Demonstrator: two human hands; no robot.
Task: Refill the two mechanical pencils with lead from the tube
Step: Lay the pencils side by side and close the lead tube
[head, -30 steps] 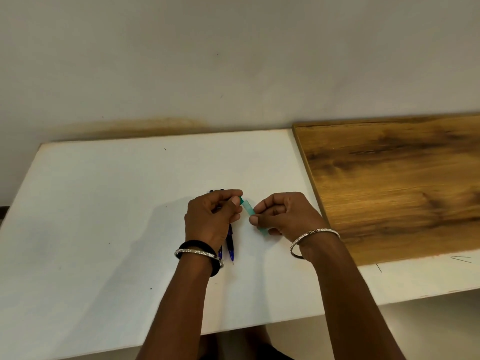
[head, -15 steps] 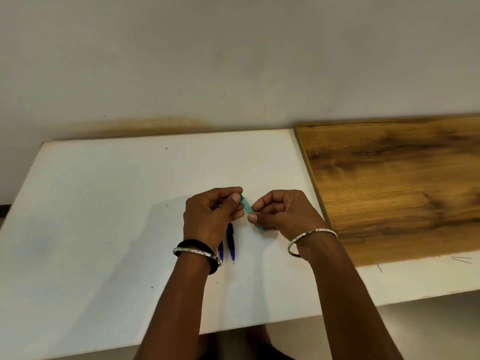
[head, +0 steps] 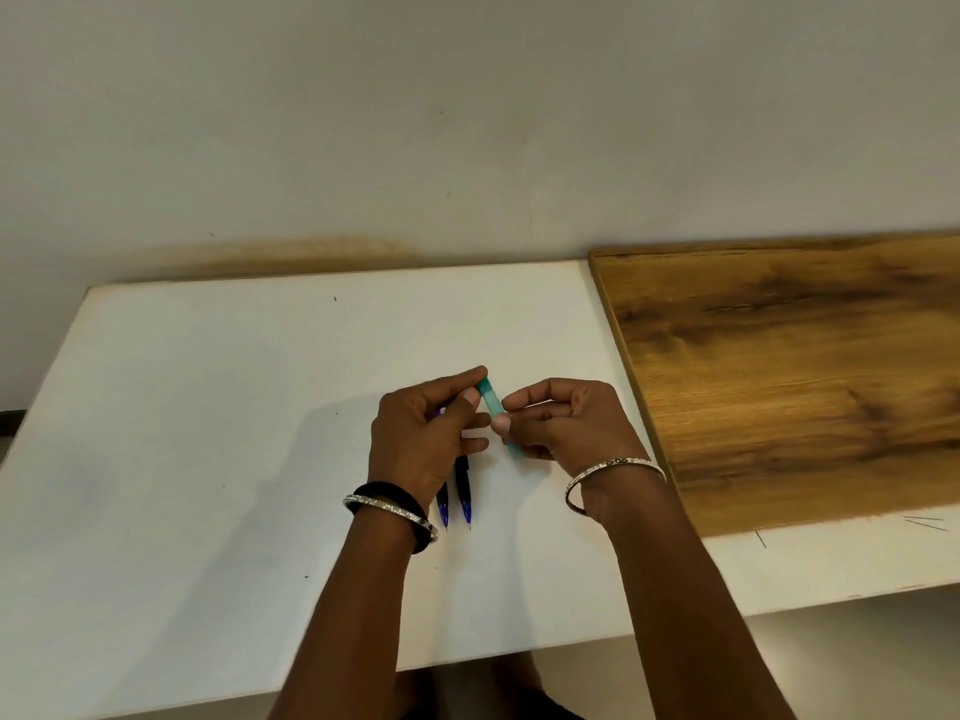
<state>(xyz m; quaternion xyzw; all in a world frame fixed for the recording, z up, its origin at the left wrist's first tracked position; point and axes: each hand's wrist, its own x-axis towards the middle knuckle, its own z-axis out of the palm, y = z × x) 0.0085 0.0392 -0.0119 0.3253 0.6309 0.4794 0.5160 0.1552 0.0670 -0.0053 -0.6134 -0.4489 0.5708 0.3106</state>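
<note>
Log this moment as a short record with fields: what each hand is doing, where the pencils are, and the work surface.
left hand: fingertips pinch the cap end of the green lead tube
right hand: grips the tube body
tube: held above the table, tilted, cap end away from the person
pencils: two blue, side by side on the white table, partly under the left hand, tips toward the person
right of table: wooden board

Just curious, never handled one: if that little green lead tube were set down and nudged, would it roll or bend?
Probably stiff: the lead tube stays straight between the left hand and right hand. Likely light, since fingertips alone carry it. Its slim shape might roll on the smooth white table.
</note>
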